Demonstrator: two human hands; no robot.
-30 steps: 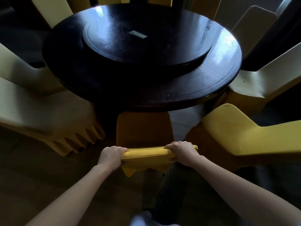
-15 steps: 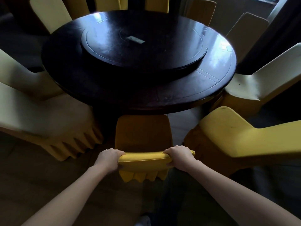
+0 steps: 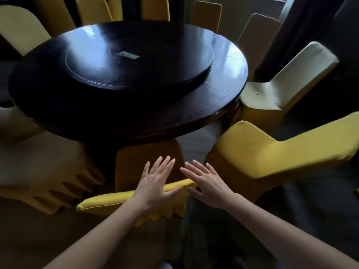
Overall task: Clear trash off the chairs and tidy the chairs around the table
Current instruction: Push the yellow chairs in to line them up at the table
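A yellow-covered chair [image 3: 108, 200] stands right in front of me, its seat tucked under the near edge of the round dark table [image 3: 174, 113]. My left hand [image 3: 157, 181] hovers flat over the chair's backrest top, fingers spread, holding nothing. My right hand [image 3: 206, 181] is spread open just past the backrest's right end, also empty. No trash shows on the visible chair seats.
A dark turntable [image 3: 139, 61] with a small grey card [image 3: 129, 55] sits in the table's middle. Yellow and cream covered chairs ring the table: one close on my right [image 3: 272, 150], one on my left [image 3: 38, 166], a cream one at the right [image 3: 281, 84], several at the far side.
Both hands have let go of the chair's backrest and opened, fingers spread over it. The view has shifted, so the chair and table sit more to the left.
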